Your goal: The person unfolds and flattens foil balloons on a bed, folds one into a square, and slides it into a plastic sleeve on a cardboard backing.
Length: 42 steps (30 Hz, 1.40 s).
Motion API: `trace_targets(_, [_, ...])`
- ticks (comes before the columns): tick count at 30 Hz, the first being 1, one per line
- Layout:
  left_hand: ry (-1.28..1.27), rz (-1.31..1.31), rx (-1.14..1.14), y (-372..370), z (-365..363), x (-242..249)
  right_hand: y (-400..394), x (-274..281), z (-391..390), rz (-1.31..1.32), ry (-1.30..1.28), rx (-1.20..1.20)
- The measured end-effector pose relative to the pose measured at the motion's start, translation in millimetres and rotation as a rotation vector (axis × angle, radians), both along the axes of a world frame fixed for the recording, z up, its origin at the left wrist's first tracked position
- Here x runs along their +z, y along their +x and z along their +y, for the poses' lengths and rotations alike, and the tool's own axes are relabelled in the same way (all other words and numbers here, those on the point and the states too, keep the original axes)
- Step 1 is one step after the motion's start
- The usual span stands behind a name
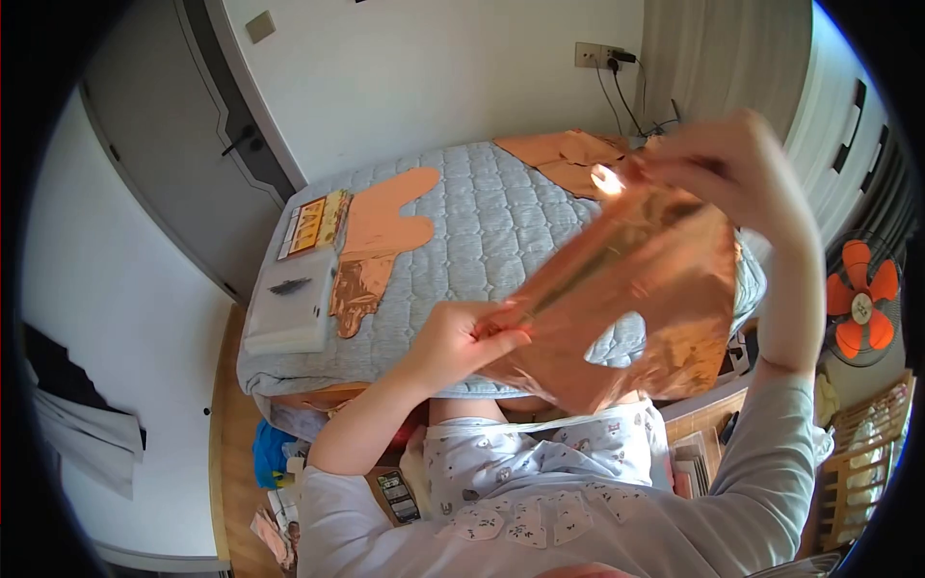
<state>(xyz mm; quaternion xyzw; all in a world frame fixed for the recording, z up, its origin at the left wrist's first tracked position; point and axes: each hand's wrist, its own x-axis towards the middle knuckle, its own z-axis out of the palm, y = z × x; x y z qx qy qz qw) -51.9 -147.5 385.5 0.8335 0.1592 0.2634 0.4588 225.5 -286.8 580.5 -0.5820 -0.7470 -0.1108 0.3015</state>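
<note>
A flat, shiny rose-gold foil balloon [674,299] with a rounded hole is stretched between my two hands above the near side of the bed. My left hand [462,337] pinches its lower left edge between thumb and fingers. Higher up at the right, my right hand [737,169] grips the top edge, slightly blurred by motion. Another flat rose-gold foil balloon [381,217] lies on the bed at the left, its lower part [361,284] crumpled. Behind my right hand, more rose-gold foil [564,154] lies at the bed's far corner.
A printed packet [313,226] and a clear plastic bag [279,328] lie on the quilted bed [472,222] at the left. An orange-bladed fan [860,306] and a wooden rack [862,453] stand at the right. A phone [397,496] rests low beside my leg.
</note>
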Motion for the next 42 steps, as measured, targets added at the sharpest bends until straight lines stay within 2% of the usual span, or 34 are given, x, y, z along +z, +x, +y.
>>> trace_targets(2, [-0.286,0.179,0.104,-6,11,7,19,-11,62,0.017,-0.27,-0.032])
trace_targets(3, [-0.183,0.363,0.092,-8,24,9,32,-33,97,0.07,-0.255,0.01])
trace_targets(4, [-0.182,0.381,0.093,-7,30,8,41,-59,129,0.123,-0.237,0.05])
trace_targets(6, [0.133,0.438,0.257,-4,42,-3,42,-99,170,-0.116,-0.185,-0.09])
trace_targets(7, [0.108,0.445,0.28,-2,59,-22,48,-129,188,-0.105,-0.186,-0.086])
trace_targets(9, [0.047,0.496,0.295,0,77,-33,57,-177,215,-0.191,-0.001,-0.04])
trace_targets(10, [-0.013,0.537,0.308,0,86,-40,49,-181,210,-0.182,0.0,-0.037])
trace_targets(12, [0.081,0.567,0.302,-5,106,-56,28,-199,189,-0.187,-0.219,-0.102])
trace_targets(14, [-0.027,0.553,0.233,-7,116,-64,20,-227,175,-0.412,-0.448,-0.129])
trace_targets(16, [0.066,0.551,0.299,-4,123,-73,6,-236,132,-0.231,-0.517,-0.078])
trace_targets(17, [0.162,0.548,0.363,-3,125,-75,3,-243,120,-0.23,-0.519,-0.074])
trace_targets(20, [0.192,0.674,0.388,8,127,-56,6,-260,106,-0.162,-0.507,-0.121])
trace_targets(22, [0.245,0.678,0.439,13,129,-54,13,-275,115,-0.145,-0.408,-0.118])
trace_targets(24, [0.217,0.705,0.501,14,124,-41,23,-282,135,-0.161,-0.42,-0.091])
trace_targets(25, [0.402,0.531,0.566,10,125,-55,29,-285,147,-0.18,-0.425,-0.069])
trace_targets(26, [0.4,0.532,0.572,2,129,-66,34,-287,159,-0.181,-0.425,-0.063])
trace_targets(28, [0.583,0.396,0.647,-14,122,-67,41,-288,181,-0.144,-0.411,-0.06])
trace_targets(29, [0.579,0.398,0.66,-25,118,-68,45,-284,189,-0.132,-0.464,-0.046])
trace_targets(31, [0.628,0.173,0.766,-54,108,-72,54,-282,206,-0.141,-0.455,-0.001])
trace_targets(32, [0.624,0.178,0.788,-70,100,-76,56,-283,214,-0.145,-0.446,0.031])
trace_targets(34, [0.589,0.116,1.026,-102,80,-85,52,-276,219,-0.143,-0.464,0.076])
trace_targets(36, [0.568,0.112,1.13,-126,59,-100,40,-276,221,-0.196,-0.399,-0.107])
trace_targets(37, [0.573,0.131,1.174,-136,52,-110,29,-272,223,-0.223,-0.265,-0.055])
trace_targets(38, [0.575,0.152,1.216,-145,49,-120,17,-269,226,-0.231,-0.267,-0.033])
trace_targets(40, [0.585,0.159,1.231,-151,44,-127,-36,-240,219,-0.064,-0.306,0.14])
trace_targets(41, [0.553,0.155,1.217,-150,45,-128,-62,-238,219,-0.017,-0.184,0.245])
trace_targets(42, [0.522,0.147,1.201,-147,45,-129,-87,-240,223,-0.011,-0.199,0.328])
